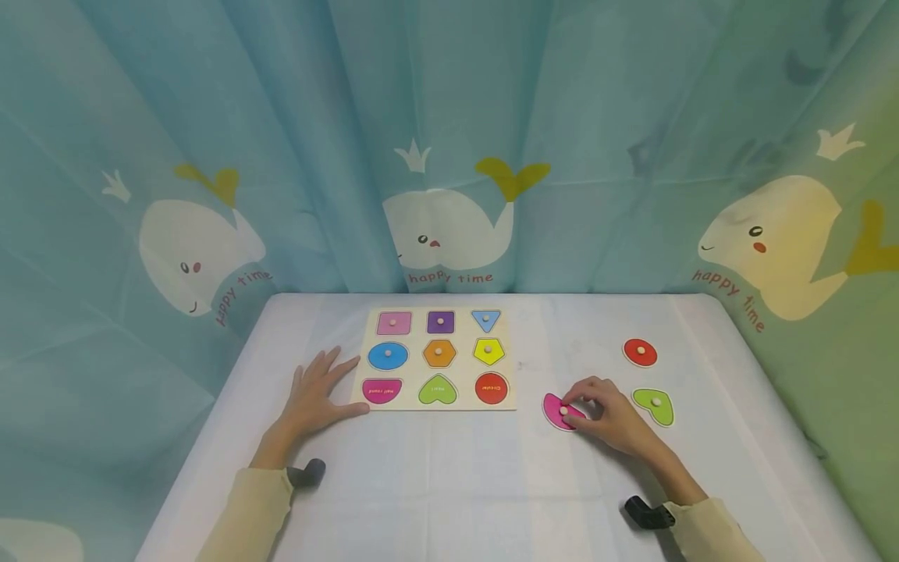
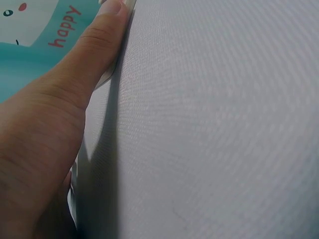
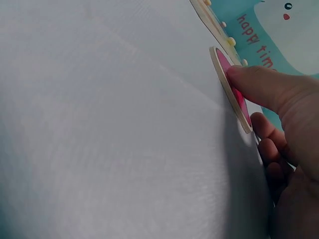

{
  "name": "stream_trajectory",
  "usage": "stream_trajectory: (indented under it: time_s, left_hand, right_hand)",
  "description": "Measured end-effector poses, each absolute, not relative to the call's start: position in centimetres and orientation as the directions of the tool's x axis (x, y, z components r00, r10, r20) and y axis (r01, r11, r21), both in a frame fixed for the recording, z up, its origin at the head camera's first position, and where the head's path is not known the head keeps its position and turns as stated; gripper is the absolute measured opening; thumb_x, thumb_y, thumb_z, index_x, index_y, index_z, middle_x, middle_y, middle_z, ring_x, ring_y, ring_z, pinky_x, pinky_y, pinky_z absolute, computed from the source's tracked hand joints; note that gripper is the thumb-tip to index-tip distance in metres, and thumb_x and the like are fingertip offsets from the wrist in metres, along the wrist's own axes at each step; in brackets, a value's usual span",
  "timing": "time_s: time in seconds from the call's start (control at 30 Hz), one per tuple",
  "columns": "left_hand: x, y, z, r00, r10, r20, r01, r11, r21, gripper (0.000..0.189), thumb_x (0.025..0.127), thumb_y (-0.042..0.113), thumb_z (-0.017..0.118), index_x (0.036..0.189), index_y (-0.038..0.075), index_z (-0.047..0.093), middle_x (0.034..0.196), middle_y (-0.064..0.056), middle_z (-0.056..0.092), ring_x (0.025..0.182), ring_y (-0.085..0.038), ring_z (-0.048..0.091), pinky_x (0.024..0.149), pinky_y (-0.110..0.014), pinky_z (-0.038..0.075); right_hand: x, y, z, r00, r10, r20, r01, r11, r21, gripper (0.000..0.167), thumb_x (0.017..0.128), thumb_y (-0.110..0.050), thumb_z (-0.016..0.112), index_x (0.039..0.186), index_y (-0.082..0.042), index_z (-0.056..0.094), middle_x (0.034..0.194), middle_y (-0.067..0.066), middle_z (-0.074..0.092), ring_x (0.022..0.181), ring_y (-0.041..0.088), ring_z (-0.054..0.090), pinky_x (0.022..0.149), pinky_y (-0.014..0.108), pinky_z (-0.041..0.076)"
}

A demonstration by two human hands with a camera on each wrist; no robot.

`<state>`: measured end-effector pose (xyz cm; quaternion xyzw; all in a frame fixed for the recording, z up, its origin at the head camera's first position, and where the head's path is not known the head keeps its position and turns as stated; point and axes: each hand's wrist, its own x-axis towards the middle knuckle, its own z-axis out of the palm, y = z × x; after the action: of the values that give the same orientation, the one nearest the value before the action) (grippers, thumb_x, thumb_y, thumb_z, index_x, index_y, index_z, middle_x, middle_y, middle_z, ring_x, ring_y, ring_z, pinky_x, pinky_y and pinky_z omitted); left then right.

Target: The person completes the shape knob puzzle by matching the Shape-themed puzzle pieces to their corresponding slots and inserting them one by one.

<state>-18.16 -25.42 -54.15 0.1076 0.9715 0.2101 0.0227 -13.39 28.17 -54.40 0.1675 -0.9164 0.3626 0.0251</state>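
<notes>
A cream puzzle board (image 1: 414,377) lies on the table, with knobbed shapes in its two far rows. Its near row shows printed half-round, heart and circle spaces without knobs. My left hand (image 1: 314,394) has its fingers spread at the board's left edge, the thumb (image 2: 94,40) touching the near corner. To the right of the board, my right hand (image 1: 611,414) pinches a magenta half-round puzzle piece (image 1: 553,409) at its knob. In the right wrist view the thumb is on the half-round piece (image 3: 225,64), whose pale wooden edge faces the camera; the index fingertip is hidden there.
A red circle piece (image 1: 640,348) and a green heart piece (image 1: 653,410) lie to the right of my right hand. White cloth covers the table (image 1: 449,484). A blue curtain with whales (image 1: 449,94) hangs behind it.
</notes>
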Motion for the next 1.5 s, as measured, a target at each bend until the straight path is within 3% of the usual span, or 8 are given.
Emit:
stream_trajectory:
  time_s: [0.23,1.23,1.5]
  left_hand:
    - [-18.3,-25.5,-54.0,-0.975,0.221,0.007,0.205,0.89,0.407,0.102,0.073,0.068,0.079,0.157,0.023,0.044,0.168,-0.014,0.024,0.155,-0.044,0.01,0.118,-0.074,-0.001]
    - [-18.3,-25.6,-53.4,-0.971,0.237,0.024,0.224,0.876,0.426,0.102,0.073,0.068,0.08,0.157,0.022,0.045,0.167,-0.016,0.026,0.154,-0.046,0.012,0.117,-0.075,0.0]
    - [-17.9,-25.5,-54.1,-0.971,0.236,0.031,0.227,0.879,0.42,0.102,0.073,0.069,0.079,0.156,0.022,0.046,0.167,-0.016,0.028,0.154,-0.046,0.013,0.117,-0.075,0.001]
  right_hand:
    - [-13.3,27.9,-54.0,-0.949,-0.272,0.159,-0.307,0.69,-0.655,0.026,0.082,-0.013,0.087,0.096,-0.031,0.074,0.107,-0.009,0.064,0.108,0.018,0.054,0.09,0.045,0.053]
    - [-13.6,27.1,-53.9,-0.924,-0.257,0.284,-0.382,0.67,-0.637,0.025,0.08,-0.004,0.086,0.091,-0.025,0.076,0.102,-0.007,0.066,0.097,0.017,0.055,0.082,0.032,0.051]
    - [-14.4,26.1,-53.0,-0.941,-0.23,0.25,-0.339,0.665,-0.666,0.019,0.084,-0.009,0.085,0.096,-0.022,0.077,0.109,0.0,0.066,0.106,0.024,0.056,0.089,0.047,0.05]
